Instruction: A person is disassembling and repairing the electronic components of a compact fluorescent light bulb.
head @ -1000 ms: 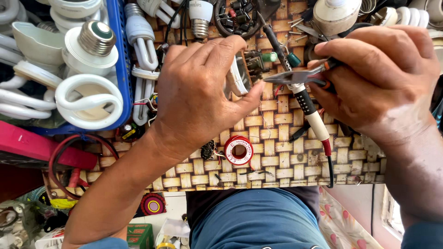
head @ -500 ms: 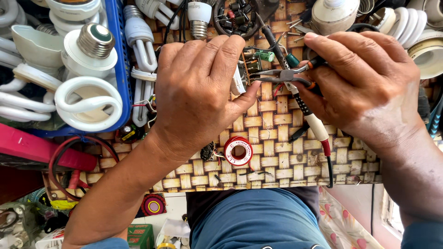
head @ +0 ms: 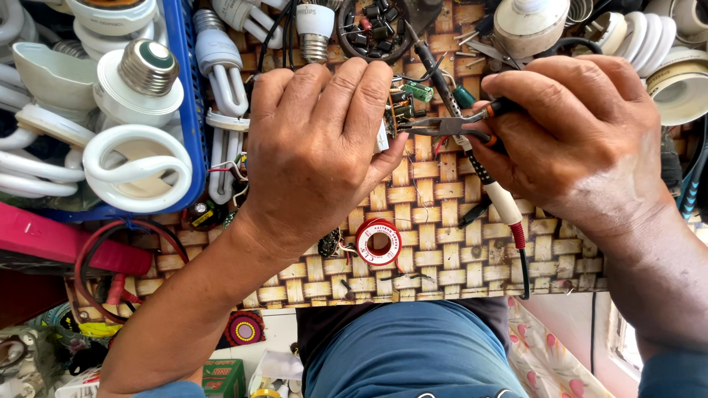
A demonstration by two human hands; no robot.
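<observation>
- Left hand [head: 317, 147] grips a small circuit board [head: 398, 110], fingers curled over it, near the desk's [head: 442, 243] far edge.
- Right hand [head: 575, 140] squeezes pliers [head: 450, 124], tips touching the board.

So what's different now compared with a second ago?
The right hand has slid its needle-nose pliers leftward, until the tips meet the small circuit board under the left hand. That hand has not moved; the red solder spool and lamps in the blue tray too.
</observation>
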